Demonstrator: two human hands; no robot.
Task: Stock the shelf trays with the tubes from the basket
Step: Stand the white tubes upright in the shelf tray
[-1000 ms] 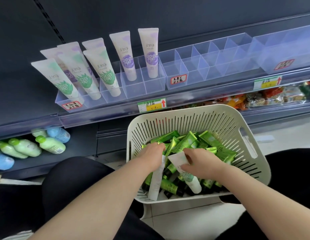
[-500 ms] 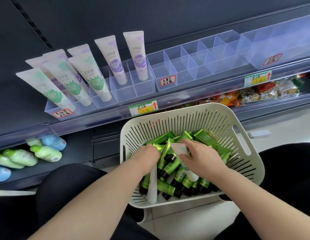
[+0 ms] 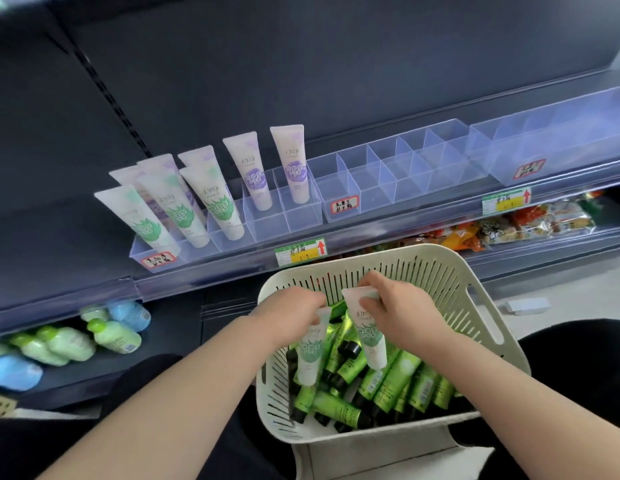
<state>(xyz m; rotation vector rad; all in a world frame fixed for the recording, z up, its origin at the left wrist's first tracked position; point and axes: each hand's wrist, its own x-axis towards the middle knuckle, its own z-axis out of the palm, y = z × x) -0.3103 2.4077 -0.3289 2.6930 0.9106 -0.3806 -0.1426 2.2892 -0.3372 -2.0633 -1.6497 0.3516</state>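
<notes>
A cream slotted basket [image 3: 481,317] sits on my lap, holding several small green tubes [image 3: 391,379] with black caps. My left hand [image 3: 287,311] grips a white tube with a green label [image 3: 310,351] by its flat end, cap down, over the basket's left side. My right hand [image 3: 396,306] holds a second white green-label tube [image 3: 369,336] the same way beside it. On the shelf, a clear divided tray [image 3: 267,220] carries several upright white tubes with green [image 3: 215,202] and purple [image 3: 293,164] labels.
More clear divided trays [image 3: 398,174] with bare compartments run right along the shelf, behind price tags [image 3: 299,251]. Green and blue bottles [image 3: 114,336] lie on the lower left shelf. Snack packets [image 3: 530,221] fill the lower right shelf.
Both hands have lifted out of the pile of green tubes, each raising a white tube whose green label now shows. The view has tilted up, showing more of the shelf.
</notes>
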